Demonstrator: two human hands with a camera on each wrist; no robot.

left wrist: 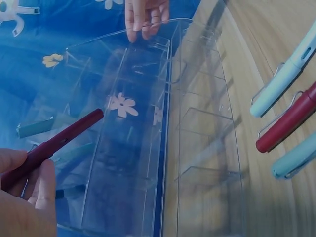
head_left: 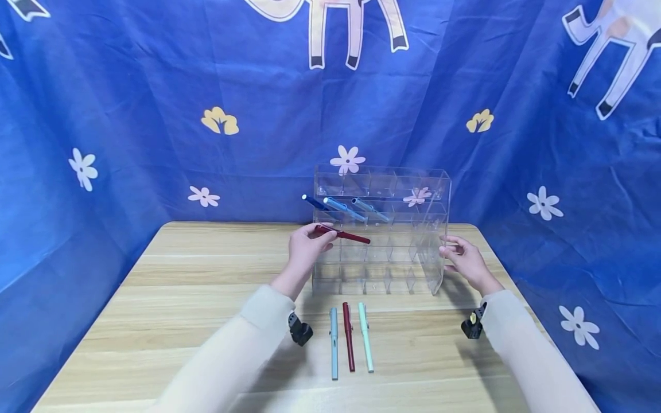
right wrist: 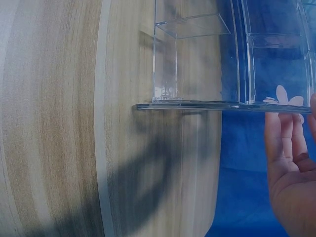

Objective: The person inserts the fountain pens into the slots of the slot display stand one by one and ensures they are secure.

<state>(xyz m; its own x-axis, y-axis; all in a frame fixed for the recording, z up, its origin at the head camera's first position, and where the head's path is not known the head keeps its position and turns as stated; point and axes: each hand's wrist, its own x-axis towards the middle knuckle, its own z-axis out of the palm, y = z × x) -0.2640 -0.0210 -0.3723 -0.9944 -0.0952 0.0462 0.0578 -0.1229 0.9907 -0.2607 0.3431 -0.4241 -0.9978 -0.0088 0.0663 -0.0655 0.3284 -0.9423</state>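
Note:
My left hand (head_left: 307, 246) pinches a dark red pen (head_left: 353, 236) between thumb and fingers, in front of the left side of a clear plastic pen rack (head_left: 432, 241). The pen lies nearly level, its free end pointing right. My right hand (head_left: 465, 261) touches the rack's right side panel with its fingertips, also seen in the right wrist view along the panel edge (right wrist: 197, 106). In an upper tier of the rack rest a dark blue pen (head_left: 312, 202), a light blue pen (head_left: 343, 209) and a grey-blue pen (head_left: 372, 210), all leaning left.
On the wooden table (head_left: 206, 275) before the rack lie a grey-blue pen (head_left: 334, 344), a dark red pen (head_left: 349, 338) and a mint pen (head_left: 366, 338), side by side. A blue patterned cloth (head_left: 258, 143) hangs behind and at both sides of the table.

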